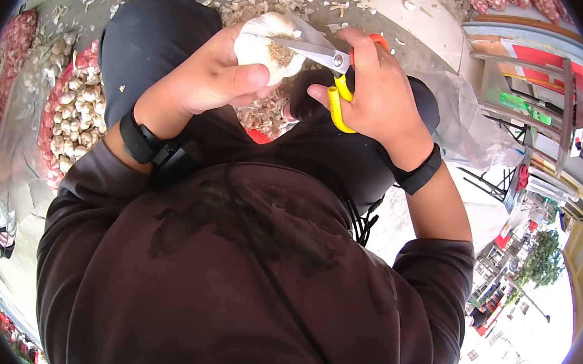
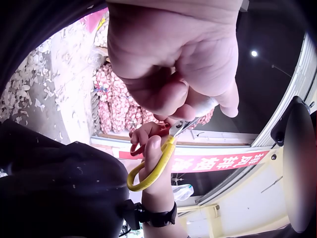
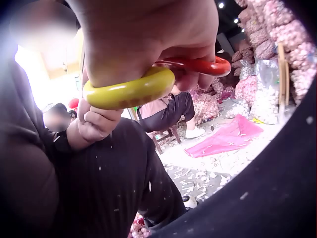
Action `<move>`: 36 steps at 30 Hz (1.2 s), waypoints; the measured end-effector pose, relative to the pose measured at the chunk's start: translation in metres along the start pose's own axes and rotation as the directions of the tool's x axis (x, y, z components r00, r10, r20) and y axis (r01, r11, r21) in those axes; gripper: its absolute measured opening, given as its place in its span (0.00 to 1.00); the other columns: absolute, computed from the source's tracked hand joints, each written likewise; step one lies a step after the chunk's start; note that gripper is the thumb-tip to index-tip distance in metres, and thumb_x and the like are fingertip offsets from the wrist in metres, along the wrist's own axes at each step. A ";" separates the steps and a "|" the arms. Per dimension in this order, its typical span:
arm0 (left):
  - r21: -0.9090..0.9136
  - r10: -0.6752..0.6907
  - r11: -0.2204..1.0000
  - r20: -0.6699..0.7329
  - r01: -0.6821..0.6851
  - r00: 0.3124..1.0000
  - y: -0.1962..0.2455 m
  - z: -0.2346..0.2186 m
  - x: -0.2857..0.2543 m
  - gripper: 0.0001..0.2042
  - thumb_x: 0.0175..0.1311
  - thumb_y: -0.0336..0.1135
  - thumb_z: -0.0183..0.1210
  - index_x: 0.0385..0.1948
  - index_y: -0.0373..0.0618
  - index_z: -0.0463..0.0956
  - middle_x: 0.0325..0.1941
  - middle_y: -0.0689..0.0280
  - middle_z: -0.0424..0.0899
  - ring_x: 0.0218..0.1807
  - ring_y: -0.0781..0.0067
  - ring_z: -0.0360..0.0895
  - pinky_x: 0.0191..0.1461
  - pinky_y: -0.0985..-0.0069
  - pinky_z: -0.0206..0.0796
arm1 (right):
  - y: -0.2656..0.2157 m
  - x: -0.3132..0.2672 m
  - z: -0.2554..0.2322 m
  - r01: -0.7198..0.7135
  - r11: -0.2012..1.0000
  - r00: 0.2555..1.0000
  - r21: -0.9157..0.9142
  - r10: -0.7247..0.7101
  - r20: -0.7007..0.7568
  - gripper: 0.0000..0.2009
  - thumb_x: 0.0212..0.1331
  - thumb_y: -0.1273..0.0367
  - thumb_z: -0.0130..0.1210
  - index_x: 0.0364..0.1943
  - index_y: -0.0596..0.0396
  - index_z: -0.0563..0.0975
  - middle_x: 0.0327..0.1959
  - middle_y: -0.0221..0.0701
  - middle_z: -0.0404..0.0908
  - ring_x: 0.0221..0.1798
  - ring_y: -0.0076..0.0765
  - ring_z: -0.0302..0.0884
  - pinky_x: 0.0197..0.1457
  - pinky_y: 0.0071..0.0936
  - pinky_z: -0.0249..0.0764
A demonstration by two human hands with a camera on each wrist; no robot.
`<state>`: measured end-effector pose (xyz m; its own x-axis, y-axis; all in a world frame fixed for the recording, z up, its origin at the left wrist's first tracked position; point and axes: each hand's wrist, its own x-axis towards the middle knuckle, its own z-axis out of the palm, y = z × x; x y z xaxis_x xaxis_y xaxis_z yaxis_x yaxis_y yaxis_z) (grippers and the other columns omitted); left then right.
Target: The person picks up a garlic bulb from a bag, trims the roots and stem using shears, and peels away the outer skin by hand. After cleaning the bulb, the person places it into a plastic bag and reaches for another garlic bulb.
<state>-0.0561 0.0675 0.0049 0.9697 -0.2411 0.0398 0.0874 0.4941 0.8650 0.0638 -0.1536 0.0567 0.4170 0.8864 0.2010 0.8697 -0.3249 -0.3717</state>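
Observation:
My left hand (image 1: 211, 74) grips a large white garlic bulb (image 1: 265, 44), its brown root end turned toward the scissors. My right hand (image 1: 382, 96) holds the scissors (image 1: 340, 63) by a yellow and an orange-red handle, fingers and thumb through the loops. In the head view the blades lie across the root end of the bulb. The left wrist view has my left hand (image 2: 173, 54) curled over the bulb, mostly hiding it, with the yellow handle (image 2: 158, 171) below. In the right wrist view my right hand (image 3: 148, 39) is wrapped about the handles (image 3: 131, 91).
Garlic skins and stalk bits (image 1: 263, 113) cover the floor between and beyond the knees. At the left stands a red net bag of garlic bulbs (image 1: 78, 118). Clear plastic (image 1: 443, 112) lies by the right knee. Another person (image 3: 166, 111) sits near a pink sheet (image 3: 228, 138).

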 end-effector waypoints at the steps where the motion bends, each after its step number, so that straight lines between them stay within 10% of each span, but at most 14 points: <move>1: 0.077 0.018 0.997 -0.042 -0.014 0.999 -0.006 0.003 0.000 0.43 0.49 0.72 0.51 0.58 0.42 0.65 0.25 0.72 0.71 0.20 0.90 0.60 0.19 0.88 0.49 | 0.001 0.000 -0.002 0.030 0.999 0.999 -0.029 -0.029 0.031 0.38 0.42 0.56 0.73 0.56 0.57 0.65 0.32 0.42 0.74 0.35 0.51 0.76 0.39 0.39 0.73; 5: 0.128 -0.094 0.985 -0.183 0.119 0.979 0.006 0.010 -0.001 0.62 0.26 0.89 0.32 0.57 0.41 0.66 0.22 0.74 0.70 0.18 0.91 0.58 0.16 0.89 0.45 | 0.002 0.000 0.000 0.088 0.994 0.996 -0.065 -0.086 0.032 0.41 0.38 0.53 0.75 0.56 0.57 0.66 0.32 0.41 0.74 0.37 0.52 0.74 0.45 0.41 0.72; 9: 0.147 -0.104 0.977 -0.294 0.152 0.950 -0.002 0.009 -0.001 0.62 0.27 0.90 0.31 0.57 0.41 0.66 0.24 0.72 0.72 0.19 0.90 0.59 0.18 0.88 0.48 | -0.003 0.003 -0.002 0.112 0.976 0.994 -0.184 -0.112 0.007 0.38 0.40 0.50 0.72 0.53 0.57 0.69 0.32 0.42 0.76 0.39 0.52 0.75 0.43 0.43 0.72; 15: 0.205 0.066 0.977 -0.053 -0.054 0.996 -0.008 0.001 0.002 0.45 0.48 0.82 0.44 0.43 0.39 0.71 0.23 0.71 0.71 0.19 0.86 0.61 0.20 0.86 0.52 | 0.001 -0.004 0.005 0.030 0.986 1.000 -0.162 -0.031 -0.002 0.39 0.40 0.47 0.71 0.54 0.57 0.70 0.33 0.44 0.76 0.40 0.53 0.75 0.44 0.44 0.73; 28: 0.123 -0.090 0.987 -0.107 0.103 0.990 -0.002 0.000 0.002 0.48 0.48 0.84 0.31 0.40 0.41 0.73 0.21 0.70 0.71 0.18 0.85 0.62 0.22 0.85 0.56 | -0.010 -0.009 0.006 0.020 0.962 0.995 -0.274 0.008 0.101 0.25 0.49 0.51 0.67 0.40 0.57 0.73 0.17 0.36 0.76 0.29 0.46 0.79 0.30 0.38 0.75; 36: 0.240 0.096 0.969 -0.124 -0.064 0.988 -0.014 0.000 0.006 0.38 0.60 0.75 0.40 0.42 0.41 0.73 0.27 0.69 0.76 0.22 0.83 0.71 0.26 0.83 0.64 | -0.015 -0.014 0.012 -0.178 0.976 0.973 -0.125 0.194 0.128 0.24 0.51 0.54 0.67 0.40 0.56 0.71 0.19 0.37 0.76 0.26 0.47 0.79 0.28 0.36 0.74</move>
<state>-0.0510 0.0595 -0.0069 0.9943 -0.0874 0.0602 -0.0320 0.2939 0.9553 0.0415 -0.1576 0.0488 0.5405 0.8413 0.0076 0.8076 -0.5162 -0.2852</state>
